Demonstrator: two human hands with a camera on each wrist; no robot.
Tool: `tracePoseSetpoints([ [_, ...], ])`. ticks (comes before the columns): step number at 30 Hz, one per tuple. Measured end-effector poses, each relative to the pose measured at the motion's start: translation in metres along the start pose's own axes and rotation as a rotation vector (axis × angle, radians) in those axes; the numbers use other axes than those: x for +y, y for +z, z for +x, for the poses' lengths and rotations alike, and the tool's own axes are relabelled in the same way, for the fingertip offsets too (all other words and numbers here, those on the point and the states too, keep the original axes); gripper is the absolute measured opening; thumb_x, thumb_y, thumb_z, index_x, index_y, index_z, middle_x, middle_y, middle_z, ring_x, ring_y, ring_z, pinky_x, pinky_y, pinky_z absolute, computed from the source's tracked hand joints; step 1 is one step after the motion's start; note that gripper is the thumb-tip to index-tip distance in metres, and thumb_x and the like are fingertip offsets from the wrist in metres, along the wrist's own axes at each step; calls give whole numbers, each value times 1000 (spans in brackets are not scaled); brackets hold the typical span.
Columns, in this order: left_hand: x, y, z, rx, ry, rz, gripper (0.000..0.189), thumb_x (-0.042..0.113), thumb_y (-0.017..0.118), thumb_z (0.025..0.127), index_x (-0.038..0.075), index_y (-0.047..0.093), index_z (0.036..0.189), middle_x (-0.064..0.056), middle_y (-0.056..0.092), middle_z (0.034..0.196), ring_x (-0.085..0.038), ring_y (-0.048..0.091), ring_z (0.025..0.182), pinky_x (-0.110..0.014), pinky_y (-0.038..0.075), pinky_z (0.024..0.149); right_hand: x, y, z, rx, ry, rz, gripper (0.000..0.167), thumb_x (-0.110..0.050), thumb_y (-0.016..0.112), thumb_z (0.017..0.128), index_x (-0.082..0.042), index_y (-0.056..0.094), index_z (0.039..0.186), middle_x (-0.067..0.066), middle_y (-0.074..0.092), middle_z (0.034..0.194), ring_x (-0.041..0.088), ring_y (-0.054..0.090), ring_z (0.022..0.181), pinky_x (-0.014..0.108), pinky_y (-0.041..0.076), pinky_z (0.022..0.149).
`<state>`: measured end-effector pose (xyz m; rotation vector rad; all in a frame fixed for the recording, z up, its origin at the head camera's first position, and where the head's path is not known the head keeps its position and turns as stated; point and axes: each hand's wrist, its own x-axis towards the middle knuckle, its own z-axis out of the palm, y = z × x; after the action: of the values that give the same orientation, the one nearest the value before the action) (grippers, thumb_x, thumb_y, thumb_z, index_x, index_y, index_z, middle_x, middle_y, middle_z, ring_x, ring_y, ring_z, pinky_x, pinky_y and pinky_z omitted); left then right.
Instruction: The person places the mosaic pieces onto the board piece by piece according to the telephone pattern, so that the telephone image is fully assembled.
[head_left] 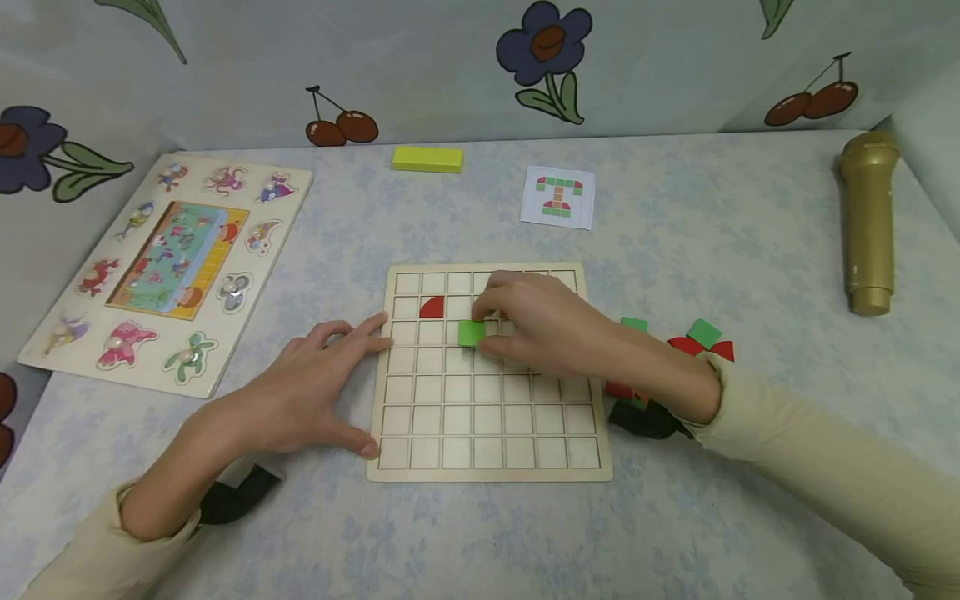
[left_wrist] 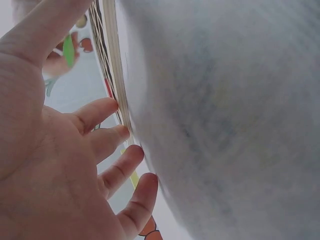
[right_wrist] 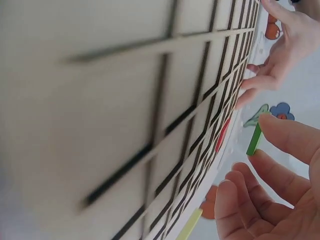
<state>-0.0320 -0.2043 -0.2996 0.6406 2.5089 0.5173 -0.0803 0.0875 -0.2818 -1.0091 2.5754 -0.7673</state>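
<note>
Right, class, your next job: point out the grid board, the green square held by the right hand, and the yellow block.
Grid board [head_left: 487, 421]: head view, on a bare cell.
Green square [head_left: 470, 333]: head view, on its broad face.
Yellow block [head_left: 427, 157]: head view, mid top face.

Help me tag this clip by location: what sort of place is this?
Probably a children's play area, judging by the animal puzzle, the gridded board and the cartoon flowers on the wall behind.
</note>
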Motion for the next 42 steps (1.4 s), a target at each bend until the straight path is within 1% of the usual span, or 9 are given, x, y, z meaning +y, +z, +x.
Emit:
tracePoseSetpoints([
  [6,0,-2,-1,-10,-12,-6,117,64,85,60,19,31,154,4,10,164,-28,18,142,-57,20,105,-12,8,32,-59,12,47,21,-17,74,88,-9,74,108,0,64,102,16,59,91,31,47,80],
  [10,0,-2,-1,-7,-1,-4,116,64,84,61,19,32,153,4,11,164,-28,18,142,-57,20,105,-17,16,44,-106,34,25,23,-16,72,89,-8,73,110,-1,65,104,14,59,96,30,46,84],
  [12,0,-2,-1,-6,1,0,116,65,84,61,19,32,153,3,11,164,-27,19,142,-56,20,105,-18,18,48,-120,42,24,23,-16,73,89,-7,73,111,-1,65,103,14,58,94,30,46,84],
  [17,1,-2,-1,-8,-4,-2,117,65,84,60,19,31,154,3,12,164,-27,19,142,-56,21,105,-16,22,50,-126,58,53,21,-15,75,88,-7,73,107,-2,65,95,15,55,87,30,45,79],
  [22,0,-1,-2,-2,2,4,115,65,84,61,19,33,153,4,11,164,-28,20,141,-57,21,105,-14,23,51,-125,54,53,19,-16,74,88,-8,73,106,-1,63,91,16,53,83,30,44,76],
  [26,0,-1,-2,2,6,10,114,65,84,61,19,34,152,4,10,164,-29,20,142,-57,21,105,-13,23,52,-135,54,39,20,-15,74,88,-8,73,106,-1,63,92,16,53,84,29,44,76],
  [31,0,-1,-1,3,9,11,114,65,84,61,19,34,152,3,11,164,-29,20,141,-57,21,105,-13,23,51,-153,54,25,21,-14,74,88,-6,73,108,-1,64,103,16,53,87,29,44,77],
  [33,0,-1,-1,3,8,12,114,64,85,61,19,34,152,3,11,164,-29,20,141,-57,20,105,-13,22,51,-155,54,26,21,-14,73,88,-6,73,108,-1,64,104,16,52,87,29,44,77],
  [42,0,-1,0,-2,9,13,115,64,84,61,19,33,153,3,10,164,-29,20,141,-57,20,105,-11,22,52,-154,64,36,20,-12,71,89,-6,71,108,-1,62,93,16,52,84,29,44,75],
])
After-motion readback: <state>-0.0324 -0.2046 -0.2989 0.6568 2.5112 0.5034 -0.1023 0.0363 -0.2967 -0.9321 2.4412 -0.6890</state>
